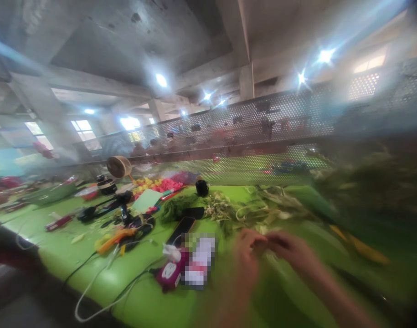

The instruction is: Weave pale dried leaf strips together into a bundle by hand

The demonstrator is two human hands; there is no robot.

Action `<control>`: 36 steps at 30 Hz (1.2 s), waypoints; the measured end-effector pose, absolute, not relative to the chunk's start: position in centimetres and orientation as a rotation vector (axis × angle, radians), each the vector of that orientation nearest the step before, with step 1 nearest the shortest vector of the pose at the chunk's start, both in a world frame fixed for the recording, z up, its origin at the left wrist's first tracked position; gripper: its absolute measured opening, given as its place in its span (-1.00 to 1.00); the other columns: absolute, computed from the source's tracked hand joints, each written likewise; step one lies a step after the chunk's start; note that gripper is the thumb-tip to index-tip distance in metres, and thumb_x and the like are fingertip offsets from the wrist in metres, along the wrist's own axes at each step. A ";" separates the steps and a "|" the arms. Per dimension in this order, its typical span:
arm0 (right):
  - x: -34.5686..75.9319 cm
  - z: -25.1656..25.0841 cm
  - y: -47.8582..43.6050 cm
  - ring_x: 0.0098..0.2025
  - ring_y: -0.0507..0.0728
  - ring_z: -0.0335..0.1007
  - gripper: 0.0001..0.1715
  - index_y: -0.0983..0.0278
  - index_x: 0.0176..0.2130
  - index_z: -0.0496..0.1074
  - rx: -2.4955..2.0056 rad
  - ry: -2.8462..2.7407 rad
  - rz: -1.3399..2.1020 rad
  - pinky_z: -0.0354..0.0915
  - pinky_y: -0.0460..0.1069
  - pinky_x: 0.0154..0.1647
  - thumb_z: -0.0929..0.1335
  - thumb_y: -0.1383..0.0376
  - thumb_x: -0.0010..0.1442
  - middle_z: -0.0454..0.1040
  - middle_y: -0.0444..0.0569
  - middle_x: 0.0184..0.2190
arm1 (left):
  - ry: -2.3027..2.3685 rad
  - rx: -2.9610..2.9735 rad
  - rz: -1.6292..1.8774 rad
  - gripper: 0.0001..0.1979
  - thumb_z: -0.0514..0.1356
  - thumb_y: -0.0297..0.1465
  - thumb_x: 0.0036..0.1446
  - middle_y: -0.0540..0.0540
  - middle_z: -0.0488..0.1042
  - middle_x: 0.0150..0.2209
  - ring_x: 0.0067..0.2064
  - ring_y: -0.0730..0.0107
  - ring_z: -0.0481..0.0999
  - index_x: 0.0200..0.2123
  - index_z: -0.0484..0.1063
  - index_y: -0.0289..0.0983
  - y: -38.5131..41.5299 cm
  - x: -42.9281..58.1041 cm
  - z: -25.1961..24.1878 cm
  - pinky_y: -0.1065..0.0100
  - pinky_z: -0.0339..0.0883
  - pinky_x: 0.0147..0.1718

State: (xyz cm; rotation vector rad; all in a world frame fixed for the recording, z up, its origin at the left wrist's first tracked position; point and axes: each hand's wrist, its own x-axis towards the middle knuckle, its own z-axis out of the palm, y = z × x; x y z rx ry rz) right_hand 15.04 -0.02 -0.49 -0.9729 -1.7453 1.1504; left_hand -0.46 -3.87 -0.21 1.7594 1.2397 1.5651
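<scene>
My left hand (249,246) is above the green tabletop (225,282), its fingers curled in a pinch. Meeting it fingertip to fingertip is my right hand (284,242), also closed. Whatever lies between the fingers is too small and blurred to make out. Just beyond the hands, pale green leafy strands (276,202) are heaped on the table. A bunch of cream and green sprigs (217,207) lies to the left of that heap.
Left of my hands are a purple tissue pack (172,271), a phone (182,230) and an orange glue gun (115,239) with trailing cords. Pink and yellow flower pieces (158,184) and a small fan (119,167) stand farther back. A perforated partition (229,136) runs behind.
</scene>
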 end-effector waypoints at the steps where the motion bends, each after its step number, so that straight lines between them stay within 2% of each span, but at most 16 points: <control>1: 15.1 -0.6 0.1 -0.38 0.11 0.43 -0.69 0.22 -0.24 0.54 -0.972 -1.734 1.170 0.32 -0.02 -0.37 0.34 0.12 0.06 0.56 -0.09 -0.40 | 1.231 1.743 1.563 -0.82 0.17 -0.28 0.14 -0.11 0.41 -0.31 -0.24 0.31 0.40 -0.34 0.53 -0.23 -3.8 -0.5 -0.1 0.38 0.22 -0.28; 5: 15.0 -0.7 0.3 -0.36 0.11 0.43 -0.73 0.22 -0.32 0.55 -0.949 -1.687 1.236 0.32 -0.01 -0.32 0.38 0.13 0.01 0.55 -0.10 -0.44 | 1.203 1.686 1.561 -0.85 0.22 -0.30 0.09 -0.11 0.41 -0.33 -0.27 0.32 0.39 -0.37 0.53 -0.25 -3.6 -0.5 -0.1 0.39 0.22 -0.33; 10: 14.9 -0.5 0.1 -0.45 0.08 0.38 -0.79 0.26 -0.43 0.49 -1.038 -1.666 1.167 0.27 -0.04 -0.39 0.38 0.16 -0.02 0.49 -0.12 -0.52 | 1.171 1.617 1.573 -0.92 0.24 -0.38 0.04 -0.09 0.41 -0.34 -0.28 0.34 0.39 -0.40 0.53 -0.27 -3.4 -0.4 -0.2 0.39 0.23 -0.32; 14: 14.9 -0.1 -0.4 -0.40 0.12 0.41 -0.85 0.25 -0.42 0.46 -1.036 -1.761 0.979 0.26 -0.03 -0.37 0.32 0.24 0.02 0.52 -0.10 -0.47 | 1.131 1.436 1.525 -0.93 0.23 -0.40 0.00 -0.09 0.45 -0.36 -0.34 0.37 0.39 -0.41 0.50 -0.28 -3.3 0.0 -0.6 0.40 0.22 -0.38; 17: 14.7 0.0 -0.7 -0.44 0.10 0.38 -0.91 0.20 -0.44 0.41 -1.101 -1.811 0.750 0.24 -0.04 -0.40 0.30 0.29 0.04 0.49 -0.13 -0.50 | 1.097 1.283 1.501 -0.92 0.22 -0.39 -0.02 -0.06 0.45 -0.42 -0.42 0.41 0.36 -0.40 0.47 -0.27 -3.1 0.1 -1.2 0.42 0.19 -0.44; 22: 14.9 -0.1 -0.9 -0.49 0.07 0.33 -0.94 0.15 -0.41 0.37 -1.175 -1.804 0.503 0.25 -0.03 -0.41 0.30 0.26 0.08 0.50 -0.11 -0.43 | 1.106 1.256 1.515 -0.86 0.27 -0.32 -0.05 -0.09 0.47 -0.41 -0.35 0.33 0.40 -0.40 0.47 -0.25 -3.0 -0.3 -1.4 0.37 0.26 -0.34; 26: 15.5 0.2 -0.8 -0.41 0.09 0.39 -0.85 0.17 -0.29 0.38 -1.091 -1.704 0.630 0.31 -0.02 -0.35 0.28 0.21 0.12 0.51 -0.05 -0.32 | 1.174 1.325 1.514 -0.82 0.27 -0.25 -0.04 -0.11 0.49 -0.38 -0.30 0.27 0.42 -0.39 0.48 -0.24 -3.1 -0.6 -0.8 0.32 0.29 -0.26; 28: 15.7 0.3 -0.7 -0.38 0.10 0.42 -0.78 0.18 -0.23 0.40 -1.057 -1.618 0.770 0.32 -0.03 -0.38 0.27 0.20 0.10 0.51 -0.04 -0.27 | 1.150 1.339 1.530 -0.79 0.27 -0.22 -0.04 -0.12 0.50 -0.38 -0.30 0.27 0.43 -0.41 0.48 -0.25 -3.1 -0.7 -0.6 0.32 0.30 -0.26; 33: 15.1 0.3 -0.6 -0.51 0.06 0.39 -0.71 0.20 -0.22 0.42 -1.032 -1.569 1.111 0.29 -0.05 -0.52 0.30 0.20 0.01 0.52 -0.10 -0.37 | 1.068 1.420 1.601 -0.73 0.28 -0.17 -0.05 -0.15 0.50 -0.36 -0.28 0.25 0.45 -0.43 0.47 -0.27 -2.5 -0.6 -1.2 0.32 0.31 -0.26; 36: 14.8 0.2 -0.6 -0.45 0.08 0.42 -0.70 0.21 -0.23 0.42 -0.981 -1.575 1.147 0.30 -0.06 -0.49 0.32 0.21 -0.03 0.52 -0.10 -0.37 | 1.056 1.465 1.652 -0.72 0.27 -0.14 -0.04 -0.16 0.50 -0.36 -0.29 0.26 0.45 -0.44 0.47 -0.27 -2.3 -0.6 -1.7 0.33 0.32 -0.28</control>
